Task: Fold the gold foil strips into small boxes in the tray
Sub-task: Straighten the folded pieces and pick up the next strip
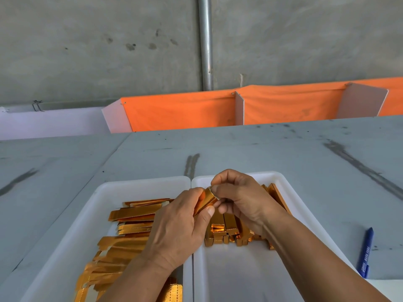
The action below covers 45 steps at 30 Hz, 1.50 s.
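Two white trays stand side by side in front of me. The left tray (91,205) holds a pile of flat gold foil strips (128,227). In the right tray (281,179) lie several folded gold boxes (226,232), long and narrow. Above the seam between the trays, my left hand (176,232) and my right hand (242,197) both pinch one gold foil strip (206,200), which is bent partway into a box shape. My left thumb lies along its lower end; my right fingers curl round its upper end.
A blue pen (366,253) lies on the grey table (283,149) to the right of the right tray. Behind the table stands an orange cloth barrier (185,110) with white dividers, and a metal pipe (206,44) runs up the concrete wall.
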Each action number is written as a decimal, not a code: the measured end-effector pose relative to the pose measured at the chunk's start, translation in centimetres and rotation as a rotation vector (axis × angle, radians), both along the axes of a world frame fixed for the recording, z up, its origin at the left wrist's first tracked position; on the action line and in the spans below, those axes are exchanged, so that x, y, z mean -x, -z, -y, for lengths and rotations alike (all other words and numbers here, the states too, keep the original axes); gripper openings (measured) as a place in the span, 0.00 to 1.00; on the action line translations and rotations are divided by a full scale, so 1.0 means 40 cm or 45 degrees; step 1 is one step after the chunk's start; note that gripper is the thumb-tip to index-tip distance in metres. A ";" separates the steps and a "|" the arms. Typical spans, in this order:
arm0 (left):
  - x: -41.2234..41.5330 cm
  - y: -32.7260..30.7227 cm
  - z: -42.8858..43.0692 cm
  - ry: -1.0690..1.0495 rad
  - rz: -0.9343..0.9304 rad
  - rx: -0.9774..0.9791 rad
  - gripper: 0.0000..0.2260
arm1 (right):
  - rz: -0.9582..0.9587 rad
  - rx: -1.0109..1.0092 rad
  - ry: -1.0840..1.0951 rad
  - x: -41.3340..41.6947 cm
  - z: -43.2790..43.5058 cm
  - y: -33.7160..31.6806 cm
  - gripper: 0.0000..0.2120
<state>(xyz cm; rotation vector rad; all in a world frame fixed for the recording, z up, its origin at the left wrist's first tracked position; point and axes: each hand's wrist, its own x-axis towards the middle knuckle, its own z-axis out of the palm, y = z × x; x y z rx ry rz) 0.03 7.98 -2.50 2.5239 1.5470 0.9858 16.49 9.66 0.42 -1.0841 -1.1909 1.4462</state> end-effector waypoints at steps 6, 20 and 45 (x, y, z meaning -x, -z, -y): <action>0.001 0.004 -0.002 0.018 0.006 0.002 0.25 | 0.234 -0.160 0.074 0.002 0.002 0.010 0.06; 0.006 0.009 -0.015 -0.076 -0.013 -0.042 0.29 | 0.334 -0.254 0.092 0.004 0.005 0.012 0.10; 0.004 0.013 -0.015 -0.083 0.087 0.004 0.23 | 0.543 -0.379 0.139 0.027 0.014 0.029 0.14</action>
